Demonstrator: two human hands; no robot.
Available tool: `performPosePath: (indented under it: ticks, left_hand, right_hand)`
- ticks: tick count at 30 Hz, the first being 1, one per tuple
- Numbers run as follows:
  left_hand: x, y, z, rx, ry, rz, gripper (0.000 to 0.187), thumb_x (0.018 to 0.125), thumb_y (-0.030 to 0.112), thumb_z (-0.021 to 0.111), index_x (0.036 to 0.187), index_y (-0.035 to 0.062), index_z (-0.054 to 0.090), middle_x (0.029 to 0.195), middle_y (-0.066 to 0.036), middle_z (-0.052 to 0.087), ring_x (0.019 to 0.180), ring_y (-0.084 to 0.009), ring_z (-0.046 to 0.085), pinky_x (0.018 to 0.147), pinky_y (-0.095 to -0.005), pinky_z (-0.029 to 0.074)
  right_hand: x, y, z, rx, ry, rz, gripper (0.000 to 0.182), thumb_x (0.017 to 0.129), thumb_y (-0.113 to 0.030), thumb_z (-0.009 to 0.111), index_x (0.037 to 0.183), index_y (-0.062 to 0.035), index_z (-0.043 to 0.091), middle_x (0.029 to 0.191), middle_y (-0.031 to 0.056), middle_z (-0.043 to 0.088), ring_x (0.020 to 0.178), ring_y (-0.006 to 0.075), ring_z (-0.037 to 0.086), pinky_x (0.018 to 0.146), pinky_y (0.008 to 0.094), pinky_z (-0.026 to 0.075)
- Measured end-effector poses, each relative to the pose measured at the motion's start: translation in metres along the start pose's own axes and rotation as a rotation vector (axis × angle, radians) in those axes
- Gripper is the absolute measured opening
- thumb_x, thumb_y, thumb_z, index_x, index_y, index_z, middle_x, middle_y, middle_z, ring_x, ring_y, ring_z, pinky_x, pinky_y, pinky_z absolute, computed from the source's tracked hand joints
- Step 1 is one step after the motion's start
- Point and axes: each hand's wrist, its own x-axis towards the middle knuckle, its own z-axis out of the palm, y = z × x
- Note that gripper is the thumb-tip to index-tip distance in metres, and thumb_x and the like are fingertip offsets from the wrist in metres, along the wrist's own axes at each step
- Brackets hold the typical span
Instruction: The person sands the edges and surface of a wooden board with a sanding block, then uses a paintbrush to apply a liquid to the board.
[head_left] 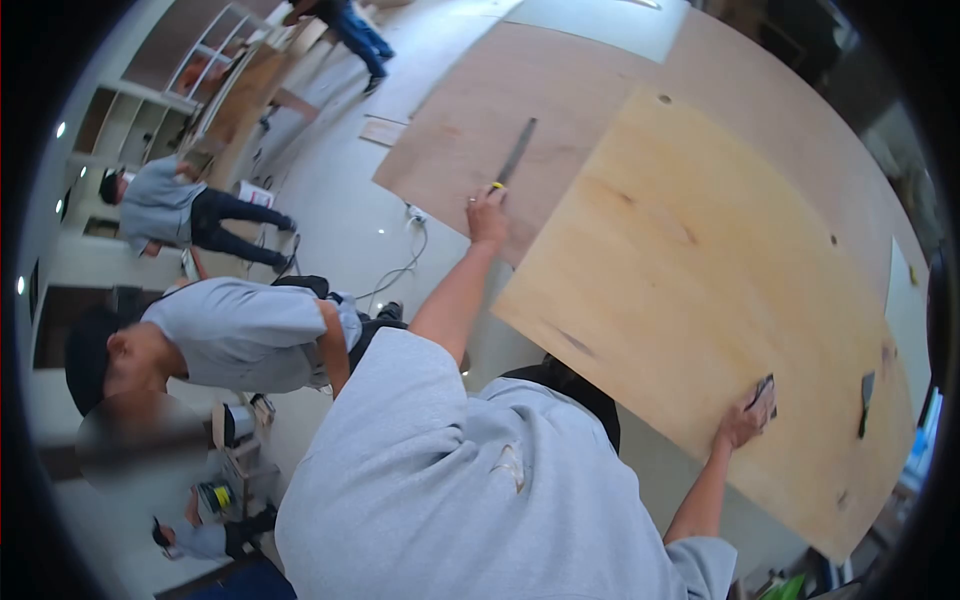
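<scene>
My left hand is closed at the near end of a long flat grey tool, which has a yellow part by my fingers. The tool lies over a pinkish-brown board; I cannot make out whether it is a file or another blade. My right hand is closed around a small dark block, which looks like a sanding block, near the edge of a pale yellow plywood sheet. Farther right on that sheet lies a putty knife with a dark blade.
Close on my left stands a person in a grey shirt and black cap. Other people are farther back. A cable with a white socket runs over the shiny floor. A white bucket stands beyond.
</scene>
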Motion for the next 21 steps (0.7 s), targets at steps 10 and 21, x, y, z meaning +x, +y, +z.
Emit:
performPosePath:
  ticks: [10,21]
  left_hand:
    - [-0.024,-0.003,-0.031,-0.152,-0.19,-0.034,0.051,0.09,0.001,0.063,0.14,0.0126,0.064,0.147,-0.018,0.053,0.131,-0.0404,0.052,0.113,-0.0482,0.043]
    - [0.006,-0.062,-0.014,-0.041,-0.32,0.179,0.045,0.086,0.001,0.065,0.13,0.0119,0.072,0.126,-0.016,0.069,0.115,-0.0364,0.063,0.101,-0.046,0.05]
  right_hand:
    - [-0.001,0.004,0.01,-0.03,-0.024,0.002,0.045,0.109,-0.023,0.047,0.15,-0.0059,0.054,0.155,0.016,0.054,0.145,0.0316,0.048,0.118,0.0437,0.035]
    - [0.034,-0.114,0.005,0.616,-0.008,0.36,0.045,0.109,-0.039,0.055,0.133,-0.0017,0.065,0.121,0.0153,0.072,0.106,0.0309,0.069,0.09,0.0412,0.058]
